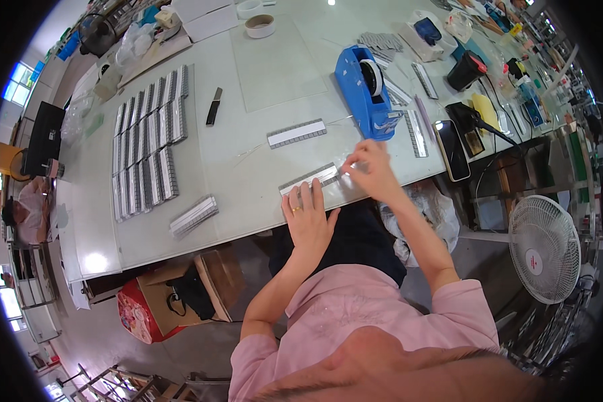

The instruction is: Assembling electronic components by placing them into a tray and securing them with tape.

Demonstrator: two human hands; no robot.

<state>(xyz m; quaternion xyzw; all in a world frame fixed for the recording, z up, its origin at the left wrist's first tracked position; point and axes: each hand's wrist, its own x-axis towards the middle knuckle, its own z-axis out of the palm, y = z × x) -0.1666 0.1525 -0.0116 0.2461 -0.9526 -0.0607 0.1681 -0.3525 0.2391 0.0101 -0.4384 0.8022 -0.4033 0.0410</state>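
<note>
My left hand point(309, 218) lies palm down at the table's near edge. Its outstretched fingers press on a flat grey-and-white strip point(325, 175) with ruler-like marks along its edge. At the strip's right end my right hand point(370, 171) is closed in a pinch; what sits between the fingertips is too small to make out. Something clear and shiny shows beside that end. A similar strip point(297, 134) lies just beyond, and another strip point(194, 216) rests to the left near the edge. Behind my right hand stands a blue tape dispenser point(363, 90) with a roll in it.
Rows of similar strips point(147, 144) fill the left side. A black-handled knife point(214, 107) and a tape roll point(260, 26) lie farther back. To the right are a phone point(452, 151), a dark cup point(467, 71) and more strips point(416, 133). A white fan point(545, 249) stands beyond the table.
</note>
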